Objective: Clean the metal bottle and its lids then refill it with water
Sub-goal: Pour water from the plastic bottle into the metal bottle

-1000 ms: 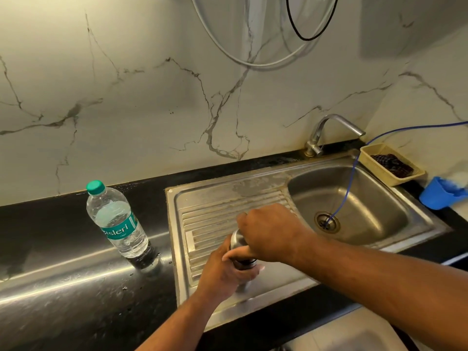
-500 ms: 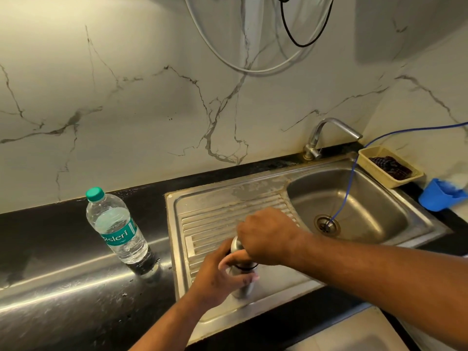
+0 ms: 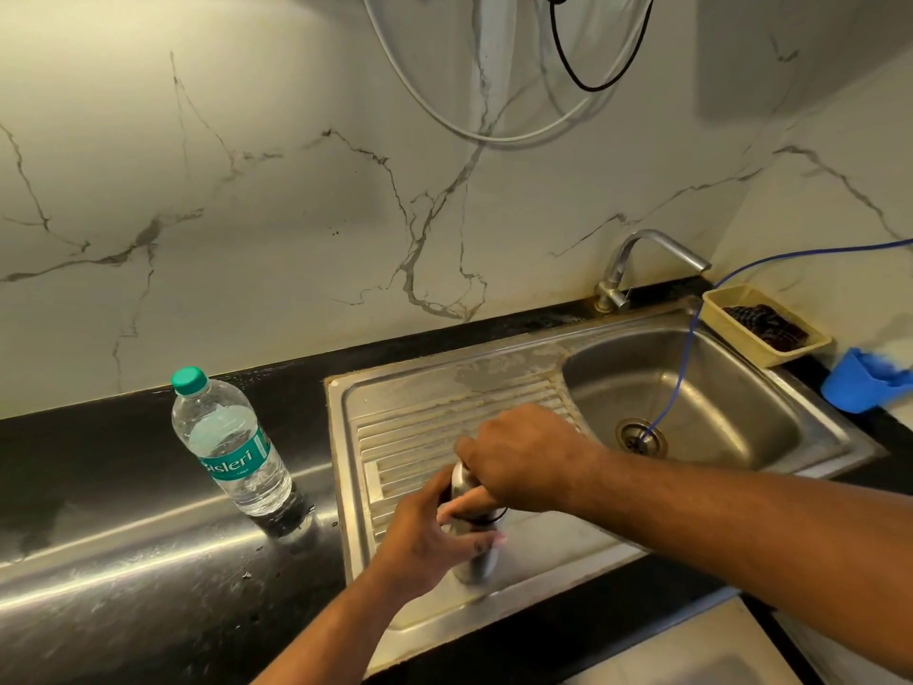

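A small metal bottle [image 3: 480,565] stands upright on the ribbed drainboard [image 3: 420,427] of the steel sink. My left hand [image 3: 429,531] grips its body from the left side. Over its top, my right hand [image 3: 518,457] is curled round the lid, which is almost wholly hidden under the fingers. A thin black loop shows at the bottle's neck. A clear plastic water bottle [image 3: 228,444] with a green cap and green label stands on the black counter to the left, about half full.
The sink basin [image 3: 691,388] lies to the right, with a blue hose [image 3: 682,368] running into its drain and a tap [image 3: 642,264] behind. A yellow basket [image 3: 716,309] and a blue scoop [image 3: 859,383] sit at far right. Cables hang on the marble wall.
Both hands stay on the metal bottle; more of the bottle's lower body shows below my left hand now. The view has shifted slightly.
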Demonstrator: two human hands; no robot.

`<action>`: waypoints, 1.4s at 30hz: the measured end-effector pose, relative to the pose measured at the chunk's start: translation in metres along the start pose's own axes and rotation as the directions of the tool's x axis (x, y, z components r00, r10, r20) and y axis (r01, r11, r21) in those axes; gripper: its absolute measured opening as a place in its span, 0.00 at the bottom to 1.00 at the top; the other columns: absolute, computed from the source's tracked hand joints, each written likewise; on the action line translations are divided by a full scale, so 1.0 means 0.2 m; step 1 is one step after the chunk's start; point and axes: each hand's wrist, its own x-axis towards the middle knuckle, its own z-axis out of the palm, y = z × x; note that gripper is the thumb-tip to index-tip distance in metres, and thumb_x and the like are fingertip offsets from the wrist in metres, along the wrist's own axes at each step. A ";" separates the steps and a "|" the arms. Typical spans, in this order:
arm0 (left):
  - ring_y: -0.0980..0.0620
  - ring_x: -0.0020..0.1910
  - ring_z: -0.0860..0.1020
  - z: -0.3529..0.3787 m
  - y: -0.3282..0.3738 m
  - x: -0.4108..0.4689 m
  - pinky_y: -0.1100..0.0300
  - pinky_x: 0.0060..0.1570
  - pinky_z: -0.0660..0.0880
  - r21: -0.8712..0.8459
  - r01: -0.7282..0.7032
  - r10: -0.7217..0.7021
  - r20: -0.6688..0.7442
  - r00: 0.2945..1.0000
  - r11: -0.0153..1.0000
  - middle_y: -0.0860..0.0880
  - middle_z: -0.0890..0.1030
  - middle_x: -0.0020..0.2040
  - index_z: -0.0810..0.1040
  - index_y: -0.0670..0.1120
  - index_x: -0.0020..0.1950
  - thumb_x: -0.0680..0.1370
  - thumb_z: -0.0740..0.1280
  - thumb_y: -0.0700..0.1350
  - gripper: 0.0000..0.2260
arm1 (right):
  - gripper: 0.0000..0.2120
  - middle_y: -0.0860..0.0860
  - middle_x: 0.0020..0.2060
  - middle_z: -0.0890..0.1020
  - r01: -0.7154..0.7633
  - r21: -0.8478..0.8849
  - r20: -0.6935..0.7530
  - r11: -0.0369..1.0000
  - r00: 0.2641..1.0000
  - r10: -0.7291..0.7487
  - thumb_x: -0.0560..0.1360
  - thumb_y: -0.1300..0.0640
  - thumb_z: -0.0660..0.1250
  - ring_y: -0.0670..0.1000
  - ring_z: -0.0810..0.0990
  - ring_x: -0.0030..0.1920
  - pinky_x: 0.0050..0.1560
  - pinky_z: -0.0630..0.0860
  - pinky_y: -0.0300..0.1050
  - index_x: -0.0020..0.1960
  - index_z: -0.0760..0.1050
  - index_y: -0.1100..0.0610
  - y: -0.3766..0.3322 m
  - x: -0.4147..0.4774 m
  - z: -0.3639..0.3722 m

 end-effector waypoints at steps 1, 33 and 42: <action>0.56 0.56 0.82 -0.01 0.00 0.01 0.55 0.59 0.80 0.008 -0.005 0.005 0.008 1.000 1.000 0.58 0.85 0.54 0.76 0.59 0.64 0.63 0.84 0.56 0.31 | 0.24 0.50 0.44 0.77 0.049 0.015 -0.035 0.999 0.998 -0.049 0.79 0.35 0.62 0.49 0.77 0.42 0.41 0.72 0.44 0.63 0.72 0.53 0.03 0.00 0.01; 0.39 0.55 0.82 -0.24 0.48 0.19 0.43 0.59 0.80 -0.321 0.011 0.055 0.197 0.979 0.947 0.39 0.82 0.52 0.81 0.46 0.54 0.69 0.77 0.41 0.15 | 0.19 0.44 0.39 0.80 0.206 0.518 -0.376 0.830 0.927 0.005 0.71 0.31 0.60 0.46 0.78 0.39 0.41 0.77 0.42 0.50 0.76 0.44 0.26 0.15 -0.23; 0.56 0.44 0.84 -0.03 0.33 0.21 0.52 0.47 0.84 -0.004 0.156 -0.153 -0.222 0.963 0.988 0.54 0.85 0.44 0.77 0.59 0.52 0.67 0.79 0.46 0.19 | 0.08 0.42 0.38 0.74 0.020 0.547 -0.477 0.837 0.829 0.292 0.73 0.42 0.66 0.44 0.73 0.38 0.40 0.74 0.41 0.43 0.73 0.46 0.14 0.21 0.02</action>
